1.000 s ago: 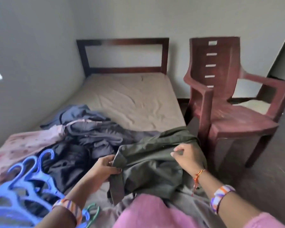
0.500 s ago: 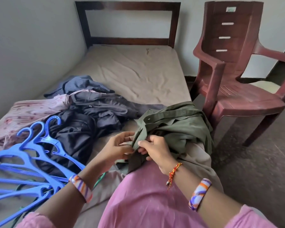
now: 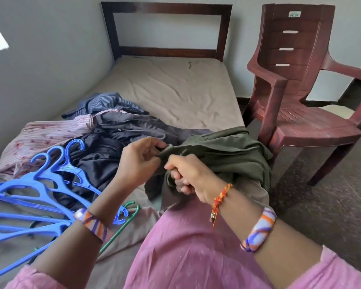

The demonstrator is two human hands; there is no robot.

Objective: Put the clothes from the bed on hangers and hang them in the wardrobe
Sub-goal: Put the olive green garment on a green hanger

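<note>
An olive green shirt lies bunched at the near right corner of the bed. My left hand pinches its edge between thumb and fingers. My right hand grips a fold of the same shirt in a fist just beside it. A heap of dark and striped clothes lies left of the shirt, with a pink patterned garment further left. Several blue hangers lie on the bed's near left, and a green hanger peeks out beneath my left forearm. The wardrobe is out of view.
A maroon plastic chair stands close to the bed's right side. The dark wooden headboard is against the far wall. A grey wall runs along the bed's left. Dark floor lies to the right.
My hands came together on the green shirt's edge; the right hand now clenches a fold lower down, the left has lifted the edge. The camera tilted downward.
</note>
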